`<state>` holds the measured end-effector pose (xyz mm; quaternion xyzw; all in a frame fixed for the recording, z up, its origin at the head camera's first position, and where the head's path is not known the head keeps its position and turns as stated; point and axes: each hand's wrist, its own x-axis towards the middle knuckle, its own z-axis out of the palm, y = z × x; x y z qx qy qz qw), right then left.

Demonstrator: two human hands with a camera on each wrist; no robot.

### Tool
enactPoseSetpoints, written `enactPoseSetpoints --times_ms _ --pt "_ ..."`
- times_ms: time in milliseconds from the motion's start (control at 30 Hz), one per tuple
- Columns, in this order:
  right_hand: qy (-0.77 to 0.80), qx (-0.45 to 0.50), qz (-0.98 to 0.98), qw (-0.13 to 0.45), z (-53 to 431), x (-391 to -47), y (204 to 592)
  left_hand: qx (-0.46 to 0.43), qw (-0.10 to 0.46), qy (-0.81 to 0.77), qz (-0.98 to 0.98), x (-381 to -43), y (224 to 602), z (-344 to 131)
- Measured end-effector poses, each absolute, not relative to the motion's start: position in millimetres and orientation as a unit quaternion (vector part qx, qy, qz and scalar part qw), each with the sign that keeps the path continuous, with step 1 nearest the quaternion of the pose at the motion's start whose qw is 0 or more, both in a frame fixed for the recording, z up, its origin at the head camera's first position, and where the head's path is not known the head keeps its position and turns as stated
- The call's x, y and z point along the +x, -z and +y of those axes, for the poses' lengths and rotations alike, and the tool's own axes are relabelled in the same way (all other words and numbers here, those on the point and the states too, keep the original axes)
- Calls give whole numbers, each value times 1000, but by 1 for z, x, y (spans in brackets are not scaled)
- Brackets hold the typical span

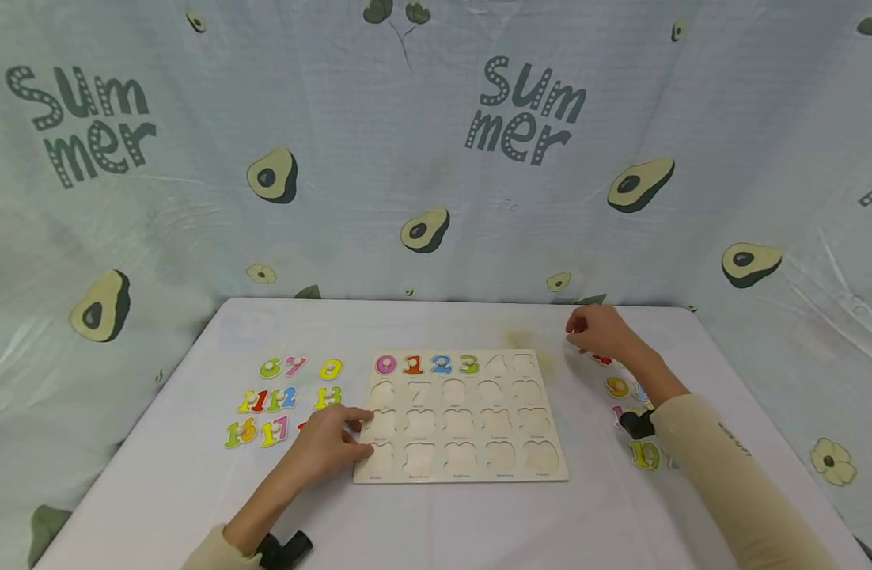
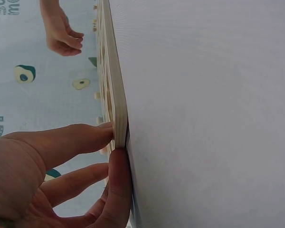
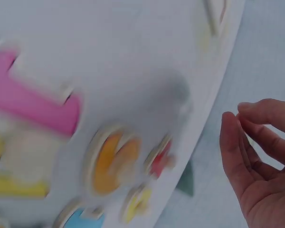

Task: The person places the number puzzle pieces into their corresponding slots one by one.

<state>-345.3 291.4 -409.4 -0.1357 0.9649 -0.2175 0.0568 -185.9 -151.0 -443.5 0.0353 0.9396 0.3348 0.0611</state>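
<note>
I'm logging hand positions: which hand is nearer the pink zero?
Left. The left hand touches the board on its left edge, nearer the person than the pink zero; the right hand is farther, beyond the board's far right corner.

Pink blazes on the 0 [image 1: 386, 364], orange-red on the 1 [image 1: 413, 365], blue on the 2 [image 1: 441, 364], green on the 3 [image 1: 469, 365], all against the pale cream board [image 1: 476, 415]! Beneath, the table [image 1: 464, 522] runs white; behind, the pale grey-blue curtain [image 1: 350, 142] sports yellow-and-dark-green avocados and white-dotted grey-green lettering [image 1: 525, 111], while beige colours the sleeves [image 1: 728, 475].
</note>
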Motion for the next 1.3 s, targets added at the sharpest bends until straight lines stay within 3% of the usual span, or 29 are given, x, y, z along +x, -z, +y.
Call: enactPoseSetpoints --times_ms 367,667,900,1300 --pt "180 -95 974 102 335 -344 428 30 64 -339 938 -185 443 -152" --pt "197 -87 972 90 333 -344 427 33 63 -343 937 -186 444 -151" --pt "211 -145 965 60 304 -344 417 35 61 -339 938 -186 444 -151" --pt "225 -245 942 39 212 -343 423 34 60 -336 939 -184 444 -152"
